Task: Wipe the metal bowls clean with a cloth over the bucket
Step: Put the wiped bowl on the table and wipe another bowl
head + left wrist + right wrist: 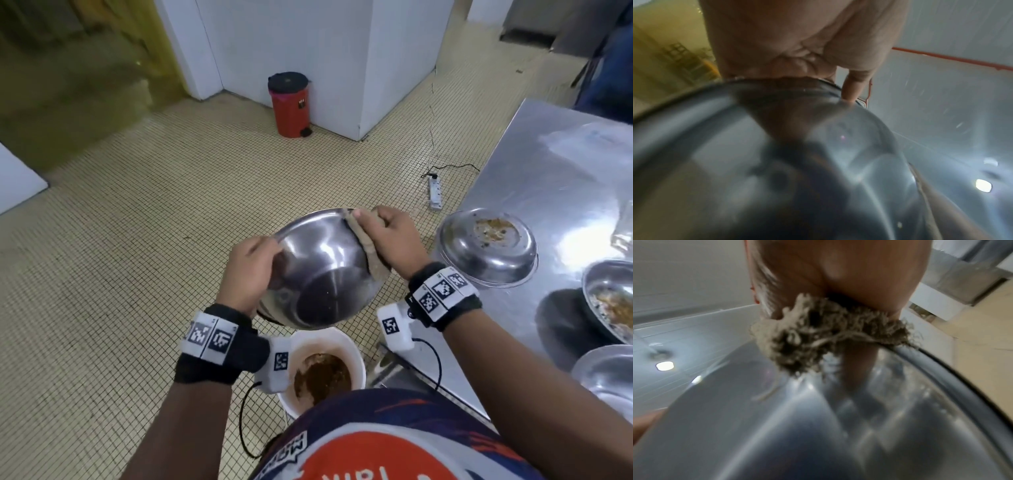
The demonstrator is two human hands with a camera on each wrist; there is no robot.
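I hold the metal bowl (318, 270) tipped toward me, its open face up and its low edge hanging above the white bucket (352, 346) on the floor, so that whatever the wiping loosens should fall into the brown slop already in there and not onto the tiles. My left hand (251, 270) grips the bowl at its left rim, fingers curled over the edge with the palm behind the wall; that grip steadies the bowl against the push coming from the other side. My right hand (385, 236) is closed on the cloth (363, 246), a frayed, dirty beige rag, and presses it against the inner wall at the right rim, part of it draped down the slope; the right wrist view shows the bunched cloth (830, 335) squeezed under my palm and touching the steel. The upper walls look shiny, but I judge the dark bottom still carries a few specks, so this bowl is not finished. To my right, on the steel tabletop (548, 164), an upturned bowl (486, 246) with food stuck to its base and a soiled bowl (613, 301) at the frame's edge wait within reach, which is why I stand at the corner with the bucket just beside it.
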